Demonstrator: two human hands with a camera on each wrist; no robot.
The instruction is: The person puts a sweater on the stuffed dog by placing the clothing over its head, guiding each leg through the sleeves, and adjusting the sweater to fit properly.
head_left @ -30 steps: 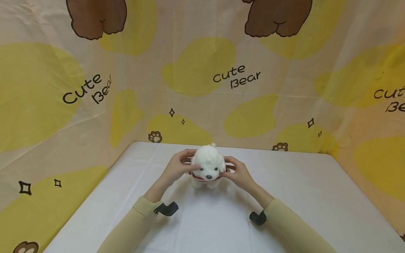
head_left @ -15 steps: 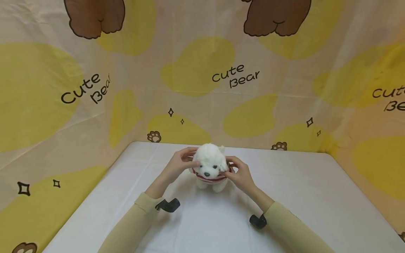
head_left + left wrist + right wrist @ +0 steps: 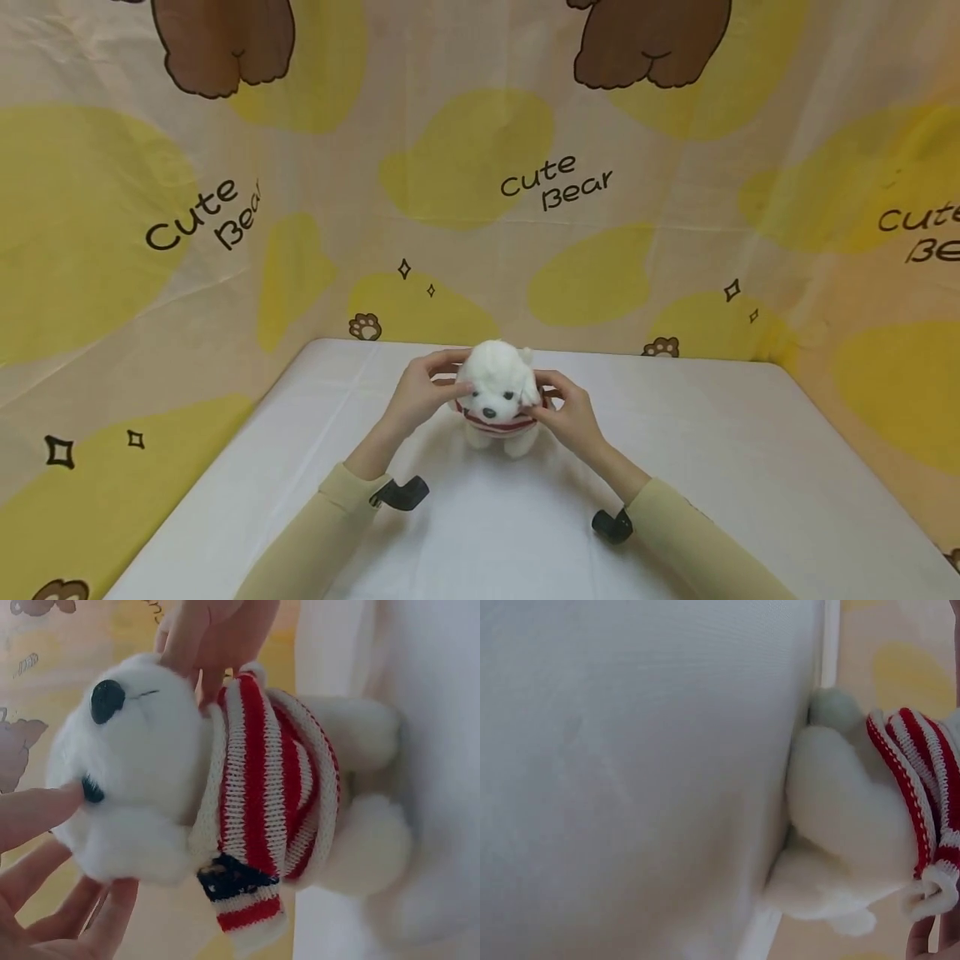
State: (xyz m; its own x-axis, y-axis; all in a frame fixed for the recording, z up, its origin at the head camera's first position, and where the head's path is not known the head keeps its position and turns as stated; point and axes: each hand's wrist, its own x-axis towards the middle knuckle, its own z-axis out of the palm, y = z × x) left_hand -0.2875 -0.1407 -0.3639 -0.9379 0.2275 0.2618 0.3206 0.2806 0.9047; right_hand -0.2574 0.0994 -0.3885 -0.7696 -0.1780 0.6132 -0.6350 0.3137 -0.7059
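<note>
A white plush dog [image 3: 492, 377] stands on its feet, its face toward the camera and angled slightly left. It wears a red-and-white striped knit sweater [image 3: 256, 776] with a dark blue patch near one sleeve. My left hand [image 3: 420, 392] holds the head from the side, thumb by one eye and fingers around the ear. On the other side, my right hand [image 3: 573, 414] grips the dog at the ear and neck, close to the sweater's collar. In the right wrist view, the plush legs [image 3: 840, 795] meet the white surface, and most of that hand is out of frame.
The white tabletop [image 3: 697, 467] extends around the dog on all sides. Behind it hangs a yellow-and-beige cloth [image 3: 465, 158] printed with bears and lettering, which also covers both side walls. A black wrist mount [image 3: 402, 493] sticks out from the left sleeve, another [image 3: 612, 527] from the right.
Between the first frame and the middle one, the dog turned so its face points more to the left, and its feet shifted slightly right. Since then dog and hands have stayed nearly still.
</note>
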